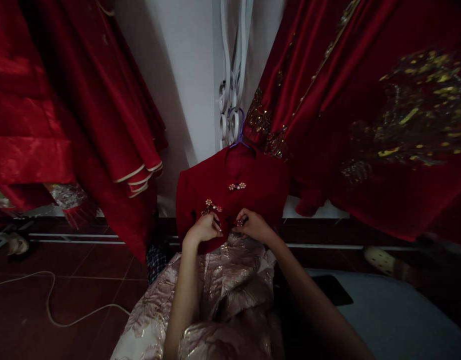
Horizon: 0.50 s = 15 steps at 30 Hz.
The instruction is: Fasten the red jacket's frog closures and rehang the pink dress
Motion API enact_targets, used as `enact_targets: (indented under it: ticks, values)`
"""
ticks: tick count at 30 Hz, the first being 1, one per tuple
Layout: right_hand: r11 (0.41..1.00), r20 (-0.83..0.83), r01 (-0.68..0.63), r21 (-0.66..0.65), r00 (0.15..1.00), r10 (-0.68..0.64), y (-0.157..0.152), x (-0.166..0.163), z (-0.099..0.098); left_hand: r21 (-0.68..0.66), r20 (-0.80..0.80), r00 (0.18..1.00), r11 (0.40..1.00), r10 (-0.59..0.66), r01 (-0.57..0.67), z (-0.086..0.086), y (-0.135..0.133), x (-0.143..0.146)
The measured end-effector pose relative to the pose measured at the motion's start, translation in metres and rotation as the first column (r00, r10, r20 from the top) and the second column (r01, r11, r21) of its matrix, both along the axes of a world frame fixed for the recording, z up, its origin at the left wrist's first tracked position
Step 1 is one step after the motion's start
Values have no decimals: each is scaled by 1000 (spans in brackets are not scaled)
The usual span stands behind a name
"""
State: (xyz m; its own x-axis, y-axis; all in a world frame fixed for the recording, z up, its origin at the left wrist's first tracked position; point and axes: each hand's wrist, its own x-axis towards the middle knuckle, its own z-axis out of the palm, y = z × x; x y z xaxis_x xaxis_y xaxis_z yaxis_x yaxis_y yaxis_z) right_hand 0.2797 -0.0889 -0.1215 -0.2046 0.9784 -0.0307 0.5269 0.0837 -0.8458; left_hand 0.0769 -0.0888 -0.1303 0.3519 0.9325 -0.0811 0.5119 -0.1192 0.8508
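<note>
In front of me is a red jacket [234, 175] on a purple hanger [241, 141], with beaded flower clasps [237, 186] down its front. My left hand [206, 228] is closed on the jacket's front edge, just under a beaded clasp. Opposite it, my right hand [251, 225] pinches the other front edge, where a small beaded piece shows by the fingertips. The two hands are a short gap apart. Below them lies pinkish shiny brocade cloth [230, 280], spread over my lap.
Red garments with pale trim [114, 115] hang at left; red sequined garments [328, 100] hang at right. A white scrolled metal stand [230, 75] rises behind the jacket. A pale cord [50, 300] crosses the tiled floor. A dark flat object [333, 290] rests on a pale surface [388, 310].
</note>
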Motion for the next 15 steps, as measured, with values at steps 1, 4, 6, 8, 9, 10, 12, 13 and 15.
enact_targets:
  ticks: [1, 4, 6, 8, 9, 10, 12, 13, 15]
  values:
    - [999, -18, -39, -14, 999, 39, -3, -2, 4, -10, 32, 999, 1000, 28, -28, 2, -1, -2]
    - [987, -88, -156, -29, 984, 153, -12, -7, 15, -66, 75, 997, 998, 14, -9, 7, -3, -5]
    - [975, -146, -221, -26, 966, 215, -18, -11, 22, -111, 118, 991, 991, -57, 70, 10, -5, -6]
    - [968, -187, -252, -10, 951, 246, -21, -16, 23, -137, 197, 973, 980, -119, 147, 11, -5, -7]
    - [968, -197, -250, 0, 949, 245, -21, -19, 23, -147, 236, 963, 974, -133, 170, 12, -5, -8]
    - [971, -202, -240, 9, 950, 237, -21, -21, 21, -156, 268, 954, 971, -136, 182, 12, -5, -8]
    - [976, -192, -216, 17, 957, 216, -18, -23, 16, -174, 311, 943, 969, -116, 177, 11, -5, -9]
    - [978, -179, -208, 14, 962, 207, -17, -24, 13, -182, 326, 940, 969, -102, 168, 11, -4, -9]
    - [983, -136, -185, 14, 973, 185, -15, -25, 10, -195, 342, 936, 969, -80, 153, 9, -3, -8]
